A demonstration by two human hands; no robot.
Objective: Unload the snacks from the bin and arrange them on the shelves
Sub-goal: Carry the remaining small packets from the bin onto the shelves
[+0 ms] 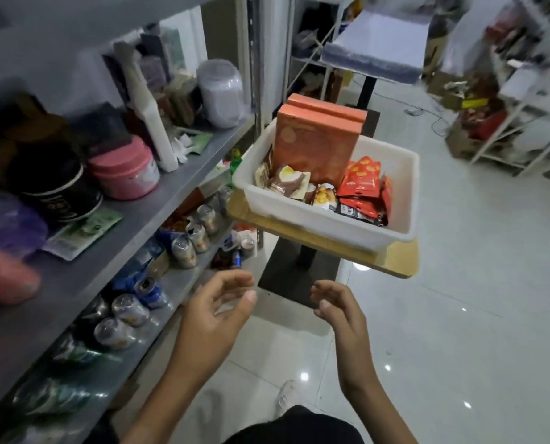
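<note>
Glossy white tiled floor (459, 315), white bin (331, 219) on wooden stand (398, 257), left hand (216, 315) and right hand (337, 309) both empty, loosely spread.

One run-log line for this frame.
left hand: open, empty | right hand: open, empty | bin: full, on small table | phase: reaching for bin

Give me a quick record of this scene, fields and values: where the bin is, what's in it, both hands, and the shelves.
bin: white bin on a small wooden table
contents: two orange boxes upright, red packets, other wrapped snacks
left hand: empty, fingers relaxed, below the bin
right hand: empty, fingers loosely curled
shelves: grey shelves to the left; pink jar above, cans below
progress: snacks not yet unloaded
</note>
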